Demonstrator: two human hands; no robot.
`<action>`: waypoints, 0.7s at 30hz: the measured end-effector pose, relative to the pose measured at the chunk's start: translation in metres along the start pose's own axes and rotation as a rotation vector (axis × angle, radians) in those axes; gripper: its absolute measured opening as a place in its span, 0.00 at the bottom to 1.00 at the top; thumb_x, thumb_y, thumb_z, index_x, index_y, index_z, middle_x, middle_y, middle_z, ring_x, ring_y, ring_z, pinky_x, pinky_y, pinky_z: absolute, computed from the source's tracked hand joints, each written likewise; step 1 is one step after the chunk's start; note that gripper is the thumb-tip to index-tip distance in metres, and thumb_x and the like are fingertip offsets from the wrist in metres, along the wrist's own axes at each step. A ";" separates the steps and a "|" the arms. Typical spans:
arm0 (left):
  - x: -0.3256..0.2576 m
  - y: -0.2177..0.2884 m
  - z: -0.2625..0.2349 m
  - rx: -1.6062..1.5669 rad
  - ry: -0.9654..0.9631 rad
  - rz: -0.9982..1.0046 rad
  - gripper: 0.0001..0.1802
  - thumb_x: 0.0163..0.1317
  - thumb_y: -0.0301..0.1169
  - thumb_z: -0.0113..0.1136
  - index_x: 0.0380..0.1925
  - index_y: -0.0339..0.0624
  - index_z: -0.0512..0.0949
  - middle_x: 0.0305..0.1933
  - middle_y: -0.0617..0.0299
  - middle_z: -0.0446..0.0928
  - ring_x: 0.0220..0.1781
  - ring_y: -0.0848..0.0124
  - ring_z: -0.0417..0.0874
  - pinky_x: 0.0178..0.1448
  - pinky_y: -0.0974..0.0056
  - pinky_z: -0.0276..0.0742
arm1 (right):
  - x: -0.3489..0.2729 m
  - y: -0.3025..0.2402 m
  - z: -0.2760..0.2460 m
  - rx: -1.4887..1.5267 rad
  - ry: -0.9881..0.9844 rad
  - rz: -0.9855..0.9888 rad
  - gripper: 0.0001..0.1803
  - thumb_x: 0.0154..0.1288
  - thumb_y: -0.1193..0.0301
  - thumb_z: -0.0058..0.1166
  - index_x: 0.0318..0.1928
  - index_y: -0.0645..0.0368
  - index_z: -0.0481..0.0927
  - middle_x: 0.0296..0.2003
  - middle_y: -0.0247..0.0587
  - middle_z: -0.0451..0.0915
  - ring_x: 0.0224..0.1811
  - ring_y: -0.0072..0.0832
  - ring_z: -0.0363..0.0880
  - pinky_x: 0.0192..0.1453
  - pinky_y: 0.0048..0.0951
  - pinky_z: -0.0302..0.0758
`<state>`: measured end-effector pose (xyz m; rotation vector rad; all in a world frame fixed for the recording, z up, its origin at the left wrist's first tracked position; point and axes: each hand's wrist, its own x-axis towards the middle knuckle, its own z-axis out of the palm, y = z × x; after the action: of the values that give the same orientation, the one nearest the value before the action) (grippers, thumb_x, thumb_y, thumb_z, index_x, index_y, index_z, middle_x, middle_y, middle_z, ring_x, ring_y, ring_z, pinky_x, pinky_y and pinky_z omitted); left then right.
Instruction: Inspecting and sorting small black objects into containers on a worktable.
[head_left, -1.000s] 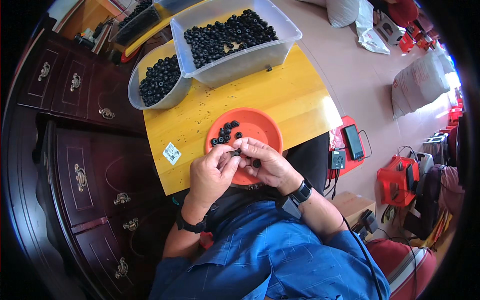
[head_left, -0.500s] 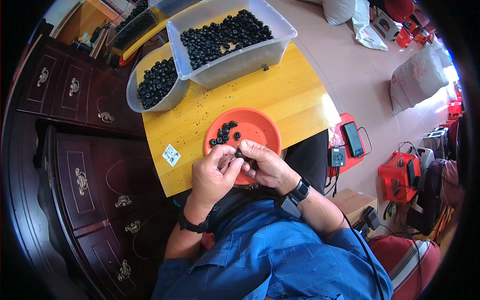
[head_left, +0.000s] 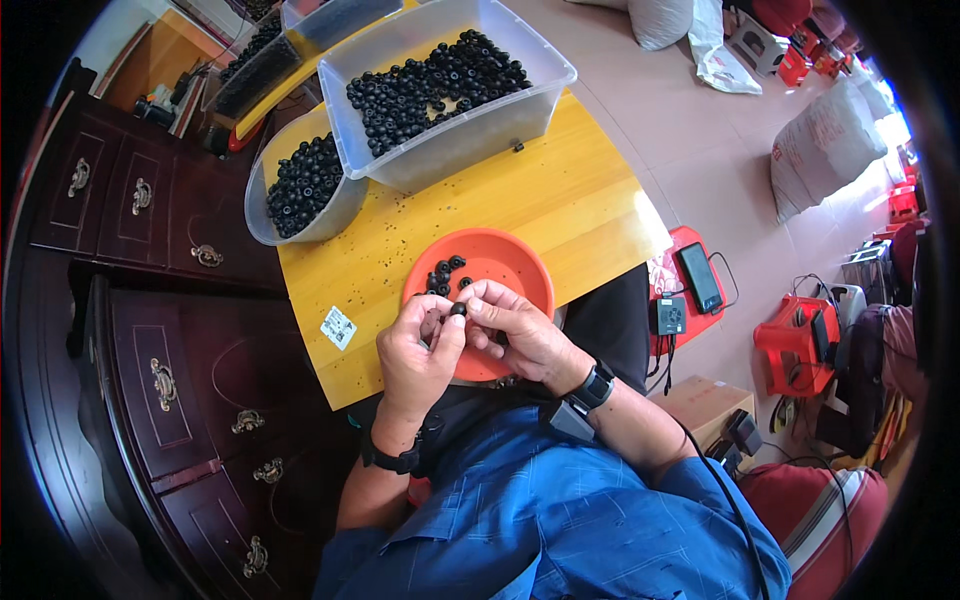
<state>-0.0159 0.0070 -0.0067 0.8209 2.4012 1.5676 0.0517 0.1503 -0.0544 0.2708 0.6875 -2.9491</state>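
Over the orange plastic bowl, my left hand pinches a small black round piece, like a thick bead, between thumb and finger. My right hand is closed, its thumb and forefinger meeting right beside that piece. Something dark shows beneath the right hand's curled fingers; what it is stays mostly hidden. Several similar black pieces with holes through them lie at the bowl's left side. The bowl sits at the near edge of the yellow table, close to my lap.
Behind the bowl, a large clear bin and a smaller rounded tub hold many black pieces. A printed paper label and dark crumbs lie on the table. Dark wooden drawers flank the left; a phone rests on a red stool at right.
The view has shifted slightly, so the table and bins sit a little lower and further left. The pinched piece shows more plainly between my fingertips; both hands remain together over the bowl.
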 end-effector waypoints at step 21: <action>0.003 0.005 -0.012 -0.509 -0.187 -0.305 0.08 0.69 0.30 0.60 0.33 0.37 0.78 0.20 0.75 0.71 0.19 0.89 0.62 0.24 0.79 0.57 | -0.006 -0.001 -0.001 0.094 -0.074 0.094 0.06 0.75 0.66 0.53 0.39 0.51 0.75 0.37 0.34 0.80 0.25 0.11 0.70 0.24 0.11 0.65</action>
<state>-0.0219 0.0006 0.0039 0.4499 1.7723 1.7618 0.0571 0.1515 -0.0537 0.1948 0.5133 -2.8888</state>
